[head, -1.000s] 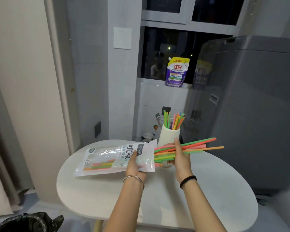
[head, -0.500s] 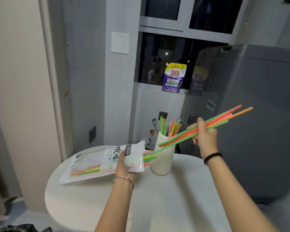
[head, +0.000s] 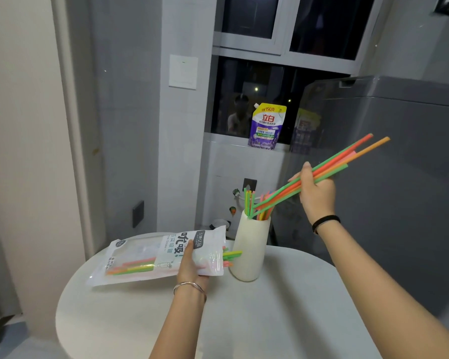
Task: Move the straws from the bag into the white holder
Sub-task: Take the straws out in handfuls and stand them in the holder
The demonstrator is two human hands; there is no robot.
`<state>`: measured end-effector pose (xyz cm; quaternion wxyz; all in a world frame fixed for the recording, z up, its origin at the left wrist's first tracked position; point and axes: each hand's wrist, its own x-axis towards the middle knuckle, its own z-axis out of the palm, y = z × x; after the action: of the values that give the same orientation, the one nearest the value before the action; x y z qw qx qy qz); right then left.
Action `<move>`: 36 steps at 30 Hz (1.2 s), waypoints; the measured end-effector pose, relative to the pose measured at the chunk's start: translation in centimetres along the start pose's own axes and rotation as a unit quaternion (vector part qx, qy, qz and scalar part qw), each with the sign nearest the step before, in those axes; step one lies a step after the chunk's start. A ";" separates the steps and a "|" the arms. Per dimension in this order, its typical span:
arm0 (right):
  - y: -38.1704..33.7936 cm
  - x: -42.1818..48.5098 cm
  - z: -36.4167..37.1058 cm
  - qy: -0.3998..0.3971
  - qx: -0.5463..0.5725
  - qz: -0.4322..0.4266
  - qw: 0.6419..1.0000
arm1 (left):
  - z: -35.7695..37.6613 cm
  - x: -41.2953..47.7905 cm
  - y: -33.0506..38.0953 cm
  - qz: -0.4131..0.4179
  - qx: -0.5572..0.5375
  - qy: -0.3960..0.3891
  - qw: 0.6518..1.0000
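Straws, long plastic orange-and-green ones (head: 329, 169), slant into the white ceramic holder (head: 249, 251), right hand (head: 315, 191) pinching them; left hand (head: 191, 265) clamps the clear printed bag (head: 151, 255). Steep tilt could tip the holder.

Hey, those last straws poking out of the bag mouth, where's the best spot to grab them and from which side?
Probably pinch the straw ends sticking out of the bag mouth, coming from the right, on the holder side. They lie nearly flat, pointing right, so they should slide straight out. The left hand holds the bag; the right hand grips a bundle.
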<state>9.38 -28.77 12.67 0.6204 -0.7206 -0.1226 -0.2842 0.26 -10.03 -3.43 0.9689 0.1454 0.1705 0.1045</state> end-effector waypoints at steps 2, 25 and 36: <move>0.1 -0.2 0.5 0.005 -0.009 -0.020 1.000 | 0.0 0.1 -0.1 -0.001 -0.009 0.008 1.000; 1.3 0.8 4.0 -0.160 -0.172 -0.022 0.972 | 0.2 -1.1 0.3 0.013 0.003 0.021 1.000; 1.5 2.4 3.4 -0.067 -0.118 -0.016 0.991 | 0.4 -1.1 0.0 0.005 0.021 0.023 1.000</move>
<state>13.04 -26.21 12.57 0.5173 -0.8039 -0.1409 -0.2576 -0.60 -10.39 -2.71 0.9610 0.1638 0.1944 0.1089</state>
